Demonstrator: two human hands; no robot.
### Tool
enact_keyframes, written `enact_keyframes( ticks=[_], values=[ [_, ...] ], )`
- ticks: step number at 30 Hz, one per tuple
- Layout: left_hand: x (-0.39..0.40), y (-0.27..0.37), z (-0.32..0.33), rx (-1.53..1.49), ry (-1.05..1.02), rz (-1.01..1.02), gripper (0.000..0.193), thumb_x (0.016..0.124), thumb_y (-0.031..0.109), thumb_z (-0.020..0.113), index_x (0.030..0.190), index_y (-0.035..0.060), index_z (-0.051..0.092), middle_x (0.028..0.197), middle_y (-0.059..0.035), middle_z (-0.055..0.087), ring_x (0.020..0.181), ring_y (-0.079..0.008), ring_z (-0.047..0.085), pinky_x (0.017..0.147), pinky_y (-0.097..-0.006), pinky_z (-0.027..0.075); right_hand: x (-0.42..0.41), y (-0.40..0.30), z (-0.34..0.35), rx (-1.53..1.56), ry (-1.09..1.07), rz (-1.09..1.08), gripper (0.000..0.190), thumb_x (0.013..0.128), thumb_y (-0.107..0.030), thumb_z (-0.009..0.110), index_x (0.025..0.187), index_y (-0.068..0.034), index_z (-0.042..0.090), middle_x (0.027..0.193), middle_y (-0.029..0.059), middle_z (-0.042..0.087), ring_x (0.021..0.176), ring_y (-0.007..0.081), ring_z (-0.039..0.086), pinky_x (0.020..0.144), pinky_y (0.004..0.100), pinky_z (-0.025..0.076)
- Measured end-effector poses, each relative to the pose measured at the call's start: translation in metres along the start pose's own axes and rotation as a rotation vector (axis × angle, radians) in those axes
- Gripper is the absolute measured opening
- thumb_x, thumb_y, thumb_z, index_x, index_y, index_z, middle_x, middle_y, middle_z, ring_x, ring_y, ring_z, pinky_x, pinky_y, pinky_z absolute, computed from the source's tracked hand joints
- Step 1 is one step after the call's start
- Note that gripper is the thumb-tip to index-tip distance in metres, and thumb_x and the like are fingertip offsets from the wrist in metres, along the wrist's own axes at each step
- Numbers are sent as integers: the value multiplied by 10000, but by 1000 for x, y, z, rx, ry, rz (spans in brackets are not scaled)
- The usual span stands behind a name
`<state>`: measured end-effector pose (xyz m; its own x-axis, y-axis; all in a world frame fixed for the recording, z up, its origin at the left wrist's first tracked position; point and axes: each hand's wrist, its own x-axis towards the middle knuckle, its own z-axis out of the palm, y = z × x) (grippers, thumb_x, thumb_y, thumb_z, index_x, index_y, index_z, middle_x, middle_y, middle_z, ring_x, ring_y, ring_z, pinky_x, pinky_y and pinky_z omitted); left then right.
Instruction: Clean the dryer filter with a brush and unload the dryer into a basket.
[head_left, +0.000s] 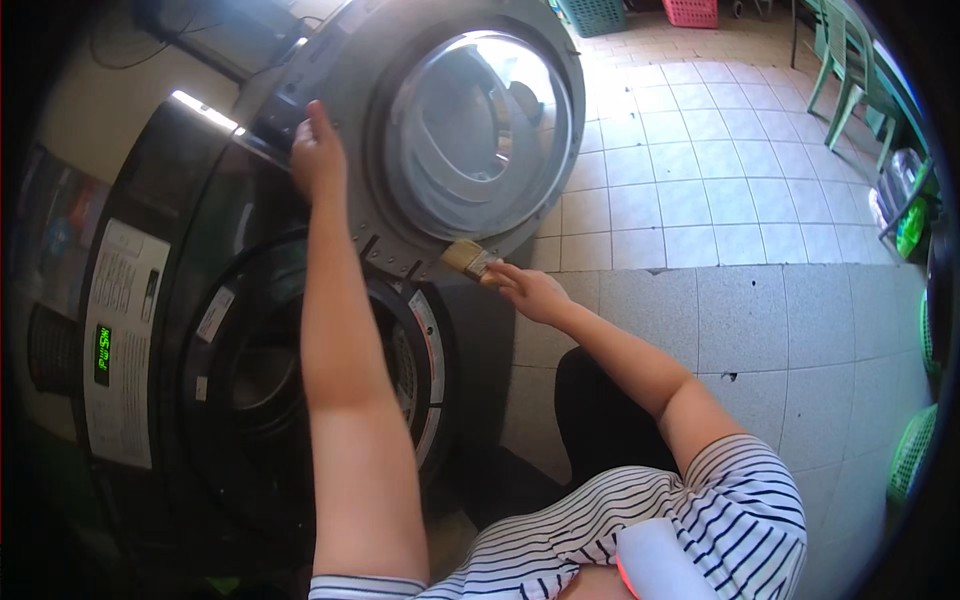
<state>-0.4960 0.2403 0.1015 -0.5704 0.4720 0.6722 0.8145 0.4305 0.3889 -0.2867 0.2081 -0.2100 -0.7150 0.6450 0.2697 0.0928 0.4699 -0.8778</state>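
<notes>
A dark front-loading laundry machine (214, 172) stands at the left, its display lit green. Its large door (360, 142) is swung open and shows the inner side with a round clear window (457, 165). My left hand (321, 154) grips the door's upper edge, thumb up, with some fingertips hidden. In my right hand (536, 291) is a flat paintbrush (471, 259) with pale bristles, held by its handle. The bristles are at the door's lower rim, below the window. Behind my left forearm the drum opening (262, 375) is partly covered.
Tiled floor (720, 165) stretches to the right, with a step edge across it. A teal basket (592, 16) and a pink basket (690, 11) stand at the back. A green plastic chair (847, 67) is at the upper right. Green baskets (913, 454) line the right side.
</notes>
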Motion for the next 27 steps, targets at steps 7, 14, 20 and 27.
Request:
enact_keyframes(
  ticks=[7,14,20,27],
  values=[
    [0,-19,-9,-49,75,76,732,898,654,314,1093,24,629,1046,-183,653,1032,-359,592,865,-398,454,27,86,-73,-332,-53,279,439,861,-206,531,1274,-352,513,941,152,665,837,339,637,737,431,511],
    [-9,-5,-8,-71,108,108,722,902,649,320,1103,25,621,1030,-171,660,1019,-346,601,848,-388,456,0,151,-114,-201,98,509,354,866,-190,465,1205,-267,535,812,177,670,725,305,665,668,386,530],
    [-4,-13,-8,-82,61,111,744,905,655,299,1127,14,603,1071,-180,644,1048,-352,585,875,-392,436,-15,64,-55,-140,-61,231,375,811,-185,575,1184,-225,583,977,148,667,921,321,637,808,409,501],
    [-10,-5,-7,-75,57,111,761,905,654,299,1158,-4,584,1087,-188,639,1068,-358,575,890,-386,433,-2,183,-185,-281,744,529,316,905,-222,433,1180,-127,554,881,211,657,840,383,639,752,489,505]
  ],
)
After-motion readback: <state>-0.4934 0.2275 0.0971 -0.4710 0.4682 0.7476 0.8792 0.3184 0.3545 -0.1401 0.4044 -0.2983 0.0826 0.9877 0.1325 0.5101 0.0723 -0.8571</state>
